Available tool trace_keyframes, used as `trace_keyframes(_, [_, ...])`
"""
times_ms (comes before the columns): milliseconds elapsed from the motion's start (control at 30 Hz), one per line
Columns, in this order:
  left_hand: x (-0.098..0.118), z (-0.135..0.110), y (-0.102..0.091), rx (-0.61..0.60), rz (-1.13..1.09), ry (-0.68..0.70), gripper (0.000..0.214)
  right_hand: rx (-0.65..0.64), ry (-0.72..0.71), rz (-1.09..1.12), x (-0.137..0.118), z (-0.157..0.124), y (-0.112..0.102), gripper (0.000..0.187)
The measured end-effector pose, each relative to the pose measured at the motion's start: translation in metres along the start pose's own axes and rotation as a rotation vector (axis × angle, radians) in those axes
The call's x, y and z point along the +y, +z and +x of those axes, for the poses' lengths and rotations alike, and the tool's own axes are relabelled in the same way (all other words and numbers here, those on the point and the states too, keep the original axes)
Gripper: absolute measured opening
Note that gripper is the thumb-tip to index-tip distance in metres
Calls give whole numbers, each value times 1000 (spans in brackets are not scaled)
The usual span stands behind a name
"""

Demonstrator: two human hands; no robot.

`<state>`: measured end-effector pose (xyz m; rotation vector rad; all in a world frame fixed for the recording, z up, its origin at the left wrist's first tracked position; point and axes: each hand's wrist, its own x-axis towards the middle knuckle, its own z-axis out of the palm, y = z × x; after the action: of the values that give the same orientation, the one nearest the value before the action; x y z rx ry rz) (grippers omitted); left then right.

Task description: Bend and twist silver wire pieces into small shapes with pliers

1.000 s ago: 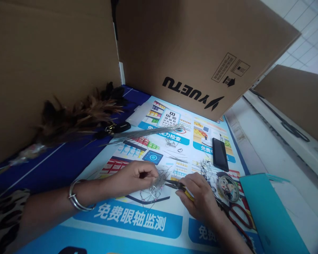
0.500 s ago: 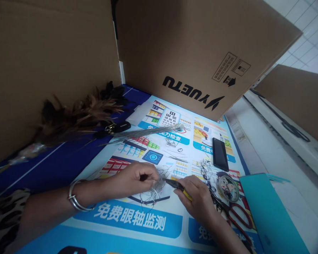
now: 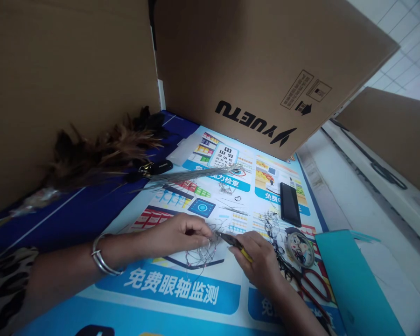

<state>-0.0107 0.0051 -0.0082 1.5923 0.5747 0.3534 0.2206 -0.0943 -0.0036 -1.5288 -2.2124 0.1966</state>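
Observation:
A loose tangle of thin silvery wire (image 3: pixel 203 256) hangs at the fingertips of my left hand (image 3: pixel 187 232), which pinches it between thumb and forefinger. My right hand (image 3: pixel 261 259) is wrapped round a pair of pliers (image 3: pixel 235 242) with yellow grips. The dark jaws of the pliers point left and meet the wire right beside my left fingertips. Whether the jaws are closed on a strand is too small to tell. Beyond my hands lie a few short wires (image 3: pixel 233 206) and a long bundle of straight wires (image 3: pixel 199 174).
Red-handled scissors (image 3: pixel 317 284), a round clear container (image 3: pixel 301 248) and dark wire loops (image 3: pixel 272 224) lie to the right. Farther out are a black slab-like device (image 3: pixel 290 204) and a teal box (image 3: pixel 357 280). Brown feathers (image 3: pixel 105 144) lie left; a cardboard box (image 3: pixel 255 70) stands behind.
My left fingertips have shifted slightly right, and the plier tips have come up a little. Both hands keep their hold; the wire tangle has moved slightly with them.

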Motion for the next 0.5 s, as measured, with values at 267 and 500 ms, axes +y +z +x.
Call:
trace_keyframes(267, [-1,0,-4,-71,-141,-53,19,-1,-7,11,3,0,1,20])
trace_keyframes(500, [8,-3,-4,-81,-232,-111,19,24,-42,25,5,-1,3,19])
